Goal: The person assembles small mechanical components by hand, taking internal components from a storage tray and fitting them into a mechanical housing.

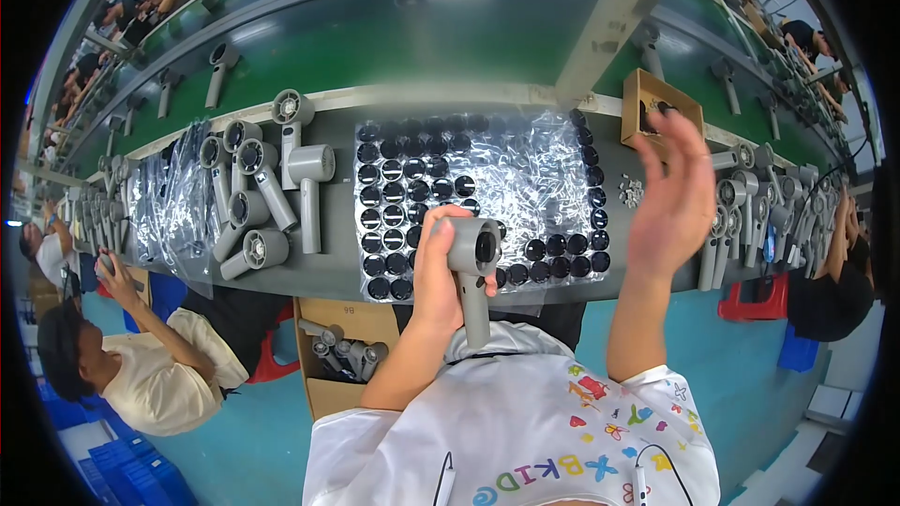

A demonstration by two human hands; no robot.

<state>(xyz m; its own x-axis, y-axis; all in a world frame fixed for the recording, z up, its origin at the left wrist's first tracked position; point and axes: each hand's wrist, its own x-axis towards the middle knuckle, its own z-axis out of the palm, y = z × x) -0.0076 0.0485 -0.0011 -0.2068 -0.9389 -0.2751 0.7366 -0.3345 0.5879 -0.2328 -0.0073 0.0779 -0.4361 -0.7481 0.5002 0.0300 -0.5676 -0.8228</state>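
My left hand [437,272] is wrapped around a grey handheld fan [476,258], its round head up and its handle pointing down toward me. My right hand [673,183] is raised at the right with its fingers apart, by a small cardboard box [692,111]. Dark parts show in the box near the fingertips; whether a finger touches one is unclear. Between my hands lies a clear plastic sheet [511,155] bearing rows of round black glossy caps [371,195]. The held fan hides part of its front edge.
Several grey fans [272,197] lie at the left beside plastic bags [169,206]; more fans [741,197] stand at the right. Small pale pieces [631,192] lie by the sheet. Beyond runs a green conveyor [394,37]. A carton of fans [342,309] is below. Co-workers [150,356] sit both sides.
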